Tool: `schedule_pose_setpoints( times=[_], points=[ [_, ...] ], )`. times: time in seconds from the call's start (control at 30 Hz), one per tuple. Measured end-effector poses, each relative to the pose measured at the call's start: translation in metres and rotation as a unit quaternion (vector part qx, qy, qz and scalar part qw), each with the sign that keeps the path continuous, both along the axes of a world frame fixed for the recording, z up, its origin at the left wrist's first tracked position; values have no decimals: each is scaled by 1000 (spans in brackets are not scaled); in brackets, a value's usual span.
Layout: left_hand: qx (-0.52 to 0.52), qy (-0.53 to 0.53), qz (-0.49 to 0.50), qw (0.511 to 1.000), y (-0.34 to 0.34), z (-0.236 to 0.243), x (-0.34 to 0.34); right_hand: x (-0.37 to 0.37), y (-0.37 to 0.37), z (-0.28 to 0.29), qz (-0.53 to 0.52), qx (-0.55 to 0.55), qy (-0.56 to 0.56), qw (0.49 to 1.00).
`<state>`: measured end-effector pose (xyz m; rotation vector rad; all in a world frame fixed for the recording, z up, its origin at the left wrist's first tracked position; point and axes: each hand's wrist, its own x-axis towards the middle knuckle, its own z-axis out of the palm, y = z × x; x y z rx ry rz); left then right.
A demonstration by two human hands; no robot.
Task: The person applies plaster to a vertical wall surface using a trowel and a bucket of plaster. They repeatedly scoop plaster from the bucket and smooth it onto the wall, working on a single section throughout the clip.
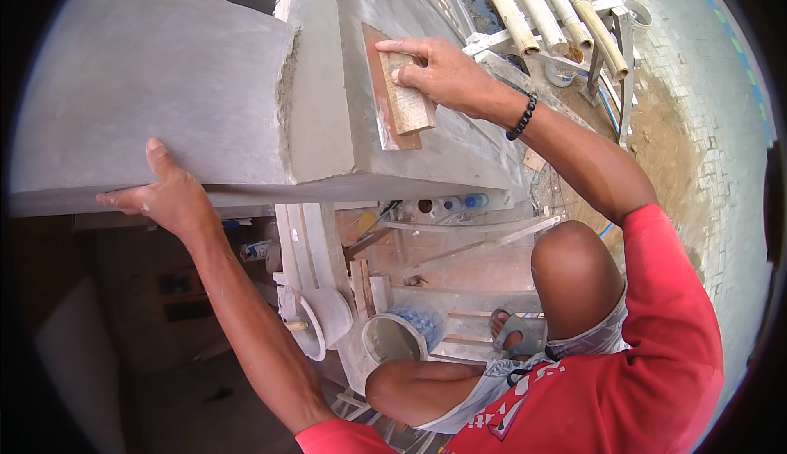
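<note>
A plastering float (406, 106) with a thick wooden handle and a flat brown blade lies against the smooth grey sloping plaster face (410, 36). My right hand (434, 73) is closed round its handle, the index finger stretched toward the blade's far end. To the left runs a broad grey plastered ledge (156, 85); a rough, broken plaster edge marks where it meets the sloping part. My left hand (168, 188) rests at the ledge's near edge, thumb up over the top and index finger stretched along the edge. Its other fingers are mostly hidden.
Below me a pale bucket (398, 335) and a tilted white bucket (324, 319) stand by wooden planks. My sandalled foot (516, 335) is on the slatted staging. Bamboo poles (533, 3) lie on a frame at upper right, beside sandy ground and paving. A dark drop opens at lower left.
</note>
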<state>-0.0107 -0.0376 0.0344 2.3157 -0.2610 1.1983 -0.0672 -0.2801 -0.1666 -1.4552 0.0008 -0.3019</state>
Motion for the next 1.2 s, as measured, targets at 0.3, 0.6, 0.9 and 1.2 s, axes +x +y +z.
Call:
schedule_pose_setpoints(
  times=[0.3, 0.6, 0.9, 1.2],
  points=[
    [-13, -9, -15, 1000, -5, 2, -6, -94, 28, -24, 143, -130, -5, 981],
    [4, 15, -9, 1000, -1, 4, -3, -86, 46, -26, 104, -116, -87, 984],
    [10, 15, -7, 1000, -2, -1, -6, -61, 28, 0, 85, -98, -69, 989],
    [9, 0, -30, 1000, 8, -7, -1, -76, 20, -6, 91, -131, -64, 985]
  ],
)
